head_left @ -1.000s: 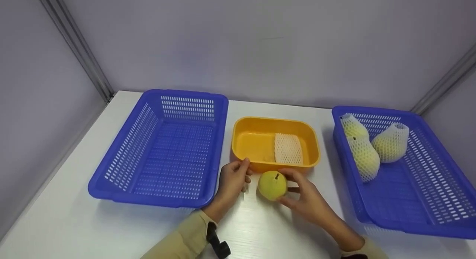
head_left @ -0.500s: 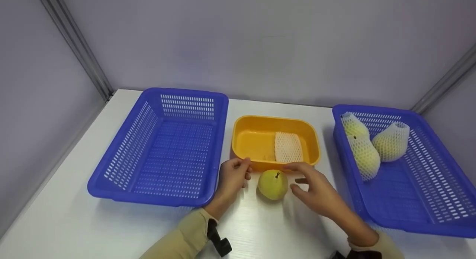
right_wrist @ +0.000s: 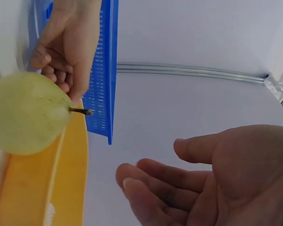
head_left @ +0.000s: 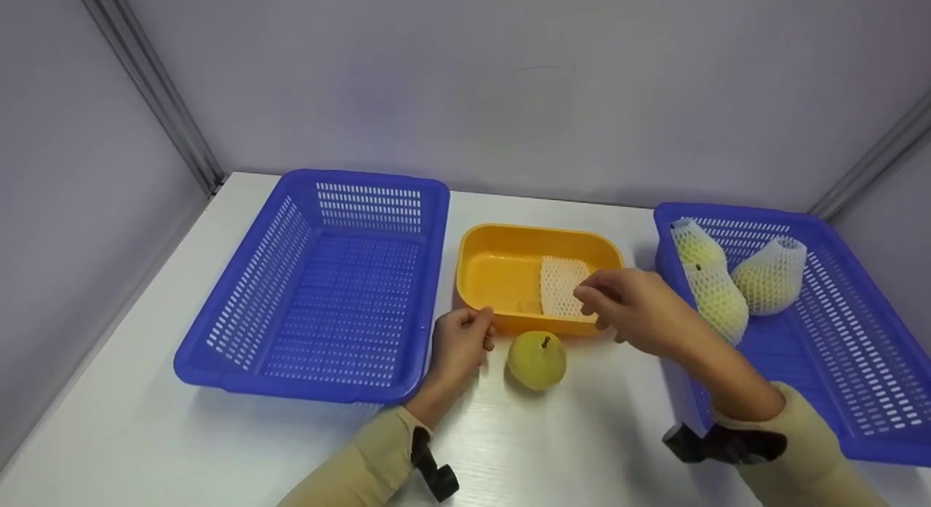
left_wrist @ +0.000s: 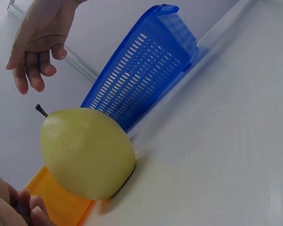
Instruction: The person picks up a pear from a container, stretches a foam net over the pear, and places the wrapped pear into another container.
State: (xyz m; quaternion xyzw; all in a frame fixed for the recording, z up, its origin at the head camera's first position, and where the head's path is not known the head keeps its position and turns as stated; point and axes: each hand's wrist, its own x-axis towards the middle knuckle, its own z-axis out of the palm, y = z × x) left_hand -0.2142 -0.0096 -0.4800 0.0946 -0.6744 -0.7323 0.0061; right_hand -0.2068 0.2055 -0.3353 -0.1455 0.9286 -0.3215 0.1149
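Observation:
A bare yellow-green pear (head_left: 537, 361) stands upright on the white table, stem up, just in front of a shallow orange tub (head_left: 502, 278). At the tub's near left corner, my left hand (head_left: 458, 347) grips the rim with thumb and forefinger, its other fingers curled below. My right hand (head_left: 636, 310) hangs in the air over the tub's right front corner, fingers loosely bent and holding nothing, as the right wrist view also shows. A flat white foam net sleeve (head_left: 560, 285) lies in the tub, partly beneath the right hand in the head view.
On the left stands a blue slotted basket (head_left: 436, 274) with nothing in it. Another blue basket (head_left: 778, 390) on the right holds several pears (head_left: 769, 278) in white foam nets. Grey walls (head_left: 538, 92) close off the back and sides.
My right hand has let go of the pear and moved up and to the right, over the tub's corner. The pear stays standing, and my left hand keeps its place at the rim.

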